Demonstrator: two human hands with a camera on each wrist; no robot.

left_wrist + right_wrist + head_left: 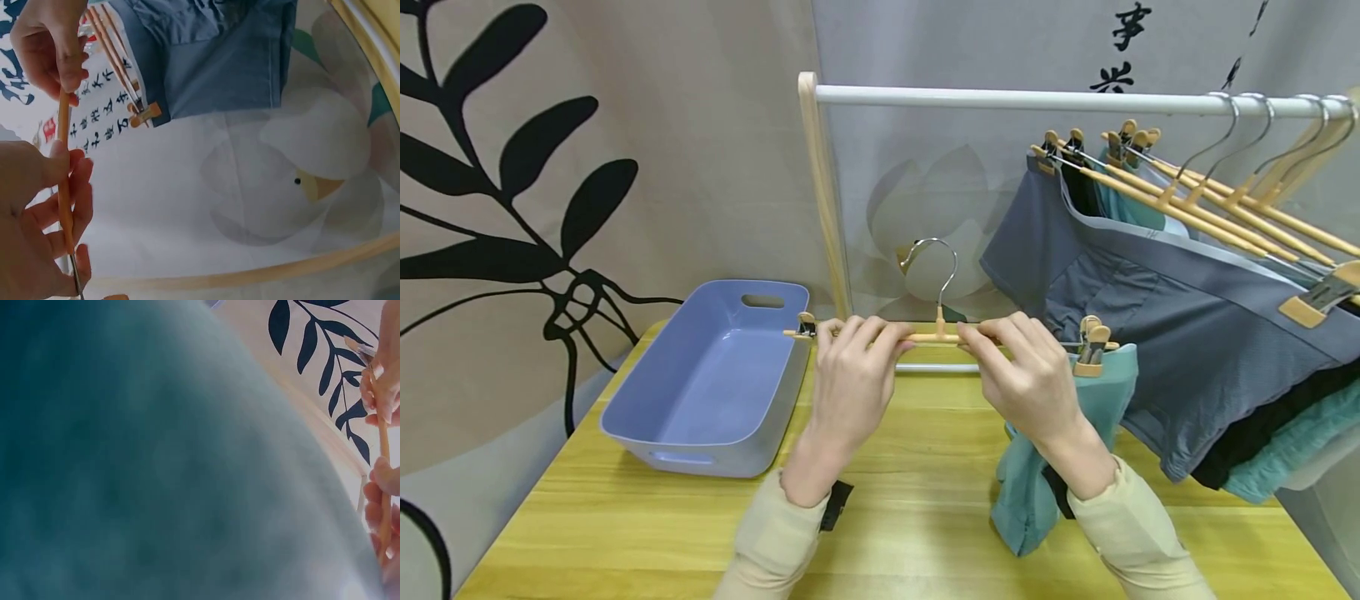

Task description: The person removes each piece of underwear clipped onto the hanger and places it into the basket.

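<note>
A wooden clip hanger [940, 338] with a metal hook is held level in front of me. My left hand [857, 379] grips its bar left of the hook, thumb and fingers around the wood. On the other side, my right hand [1026, 375] pinches the bar close to the hook. From the right clip [1092, 346] hangs a teal piece of clothing [1108, 392], partly behind the right wrist. The left clip [806, 325] shows beyond the left hand with no cloth on it. In the right wrist view, teal cloth [156, 456] blurs across most of the picture.
A clothes rack with a white rail [1000, 99] stands behind. On its right hang several clip hangers with clothes, including blue-grey shorts [1150, 283] at the front. A blue basin [700, 375] sits on the left of the wooden table [917, 517].
</note>
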